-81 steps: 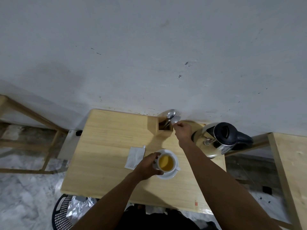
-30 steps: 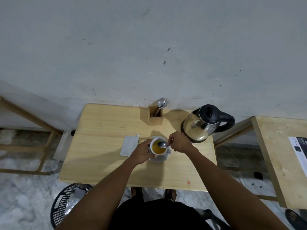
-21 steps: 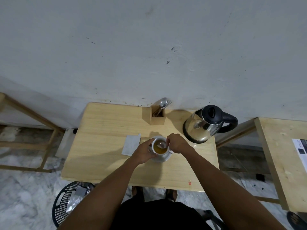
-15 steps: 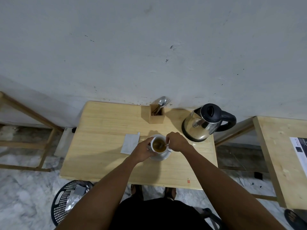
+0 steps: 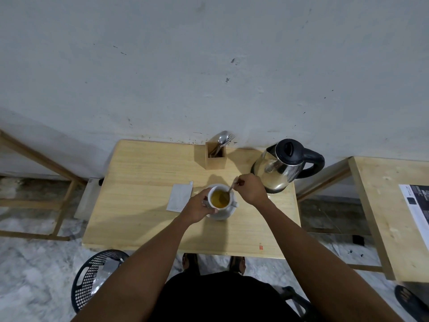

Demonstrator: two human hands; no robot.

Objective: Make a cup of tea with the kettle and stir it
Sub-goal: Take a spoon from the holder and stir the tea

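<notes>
A white cup [image 5: 212, 191] full of amber tea stands on a white saucer [image 5: 222, 214] in the middle of the wooden table [image 5: 144, 219]. My left hand [image 5: 196, 208] grips the cup's left side. My right hand [image 5: 250, 191] pinches the handle of a spoon [image 5: 230, 189], whose bowl dips into the tea at the cup's right side. The steel kettle [image 5: 281, 167] with a black lid and handle sits on its base at the table's back right, just beyond my right hand.
A wooden cutlery holder [image 5: 215, 155] with spoons and a fork stands by the wall. An empty tea-bag wrapper [image 5: 179, 200] lies left of the cup. A black basket [image 5: 92, 275] sits on the floor, and a second table [image 5: 390, 217] stands at the right.
My right hand took a spoon from the holder, brought it to the cup and lowered it into the tea. It now moves the spoon in the cup while my left hand keeps hold.
</notes>
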